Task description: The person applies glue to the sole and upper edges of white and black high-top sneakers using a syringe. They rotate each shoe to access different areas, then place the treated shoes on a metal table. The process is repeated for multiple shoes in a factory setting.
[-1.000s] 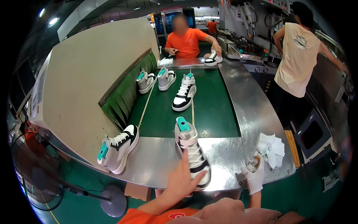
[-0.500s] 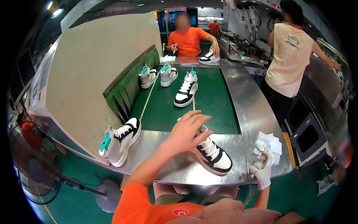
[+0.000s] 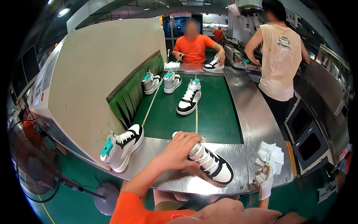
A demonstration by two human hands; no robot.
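Observation:
A white and black high-top sneaker lies on the metal ledge in front of me, toe pointing right and toward me. My left hand is bare and closed around its ankle end, covering the heel and collar. At the right end of the ledge, my right hand wears a white glove. Its fingers are curled beside a pile of crumpled white cloths; what they hold, if anything, is too small to make out. Another matching sneaker with a teal patch stands at the ledge's left end.
On the green conveyor belt are a sneaker and two more near green strip curtains. Across the belt, a person in orange touches another sneaker. A person in a pale top works at right. A fan stands left.
My left hand has come down from over the sneaker and closed around its ankle end. My gloved right hand stays by the cloths. The person in the pale top has turned toward the machine.

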